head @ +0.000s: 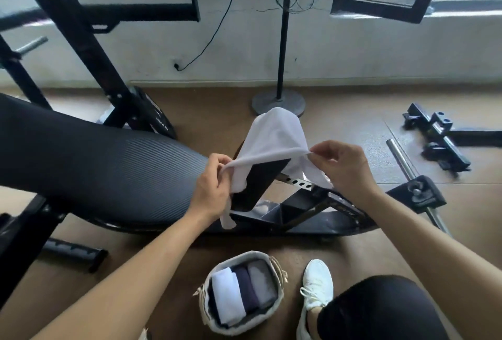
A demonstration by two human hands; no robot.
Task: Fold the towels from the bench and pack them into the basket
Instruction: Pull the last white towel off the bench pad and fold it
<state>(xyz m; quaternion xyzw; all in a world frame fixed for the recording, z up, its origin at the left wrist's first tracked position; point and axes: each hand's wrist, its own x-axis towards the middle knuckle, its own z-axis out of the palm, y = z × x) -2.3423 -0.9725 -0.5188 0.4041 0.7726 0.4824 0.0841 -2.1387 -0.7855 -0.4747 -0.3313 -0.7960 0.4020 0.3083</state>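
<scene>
A white towel [274, 133] lies draped over the small raised seat pad at the right end of the black bench [95, 168]. My left hand [214, 187] grips the towel's near-left edge, and a loose corner hangs below it. My right hand [342, 165] pinches the near-right edge between thumb and fingers. The edge is stretched between both hands above the pad. On the floor in front of me stands a grey basket [209, 320] holding three folded towels side by side: white, dark navy and grey.
The bench's black frame [312, 212] runs across the floor between me and the wall. A fan stand [279, 100] rises behind the towel. A steel bar [402, 160] and black brackets [437, 138] lie at right. My knee and white shoe [316, 288] are beside the basket.
</scene>
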